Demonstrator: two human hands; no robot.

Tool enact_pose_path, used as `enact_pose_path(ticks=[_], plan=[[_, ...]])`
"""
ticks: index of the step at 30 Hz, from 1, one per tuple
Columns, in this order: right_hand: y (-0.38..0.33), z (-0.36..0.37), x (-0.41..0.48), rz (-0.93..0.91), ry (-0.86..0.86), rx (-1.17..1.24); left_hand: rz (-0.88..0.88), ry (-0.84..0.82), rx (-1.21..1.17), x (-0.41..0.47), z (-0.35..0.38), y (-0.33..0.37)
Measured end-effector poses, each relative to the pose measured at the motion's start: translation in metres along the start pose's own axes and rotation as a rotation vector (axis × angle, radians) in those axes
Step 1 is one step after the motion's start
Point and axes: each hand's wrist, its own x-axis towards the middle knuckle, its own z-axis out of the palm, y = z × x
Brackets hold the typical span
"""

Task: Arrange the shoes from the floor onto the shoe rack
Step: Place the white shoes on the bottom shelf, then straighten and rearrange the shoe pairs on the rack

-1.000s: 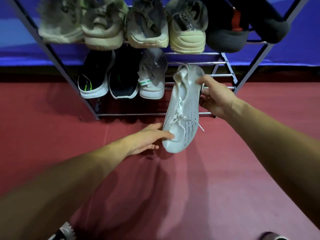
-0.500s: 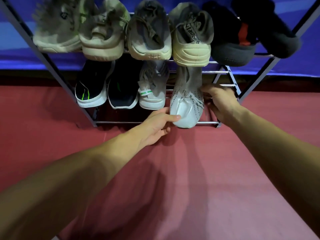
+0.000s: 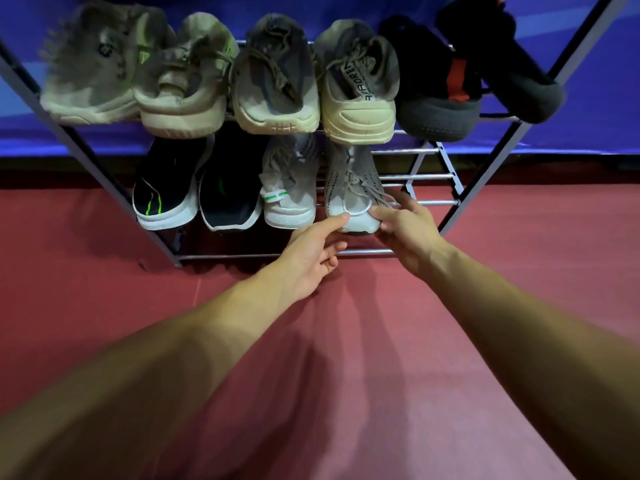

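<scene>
Sneaker first: the grey-and-white knit sneaker (image 3: 349, 188) sits on the lower shelf of the shoe rack (image 3: 429, 176), fourth from the left, its white near end pointing toward you. It lies just beside the grey shoe with a green-lettered tab (image 3: 289, 192) and right under the cream-soled trainer (image 3: 358, 98) on the shelf above.

Your right hand (image 3: 408, 233) holds that near end in a narrow grip, with the thumb on top of the white cap and the fingers curled against its right side by the loose laces. Your left hand (image 3: 311, 251) holds nothing. Its index finger reaches out straight and touches the left edge of the same cap, while the other fingers are loosely curled below it.

Left of the grey shoe stand a plain black shoe (image 3: 228, 195) and a black shoe with a green stripe (image 3: 166, 188). To the right of the sneaker the shelf bars are bare. The rack stands on a red floor (image 3: 346, 341) against a blue backdrop (image 3: 588, 126).
</scene>
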Motion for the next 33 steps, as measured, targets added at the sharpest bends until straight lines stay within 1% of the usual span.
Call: enact_pose_path(ticks=[4, 7, 10, 12, 15, 19, 25, 30, 33], plan=[[0.002, 0.011, 0.001, 0.004, 0.01, 0.039, 0.003, 0.016, 0.012, -0.002, 0.0, 0.0], [0.008, 0.025, 0.004, -0.027, 0.117, 0.034, -0.001, 0.074, 0.062, -0.004, 0.002, -0.001], [0.012, 0.032, 0.009, -0.031, 0.204, -0.028, 0.006, 0.088, 0.088, -0.005, 0.005, -0.001], [0.009, 0.03, 0.01, -0.023, 0.19, -0.077, 0.003, 0.083, 0.118, -0.007, 0.004, 0.002], [0.001, 0.023, 0.002, 0.003, 0.119, -0.222, -0.006, 0.064, 0.175, -0.012, 0.001, 0.007], [-0.005, 0.019, -0.015, -0.017, 0.097, -0.507, -0.009, 0.067, 0.231, -0.023, -0.002, 0.012], [-0.022, 0.02, -0.042, -0.117, 0.007, -0.802, 0.001, 0.046, 0.354, -0.05, 0.001, 0.027], [-0.052, 0.034, -0.072, -0.209, -0.051, -1.02, 0.083, 0.045, 0.449, -0.082, 0.009, 0.057], [-0.069, 0.048, -0.088, -0.233, -0.047, -1.081, 0.152, 0.036, 0.539, -0.104, 0.014, 0.075]])
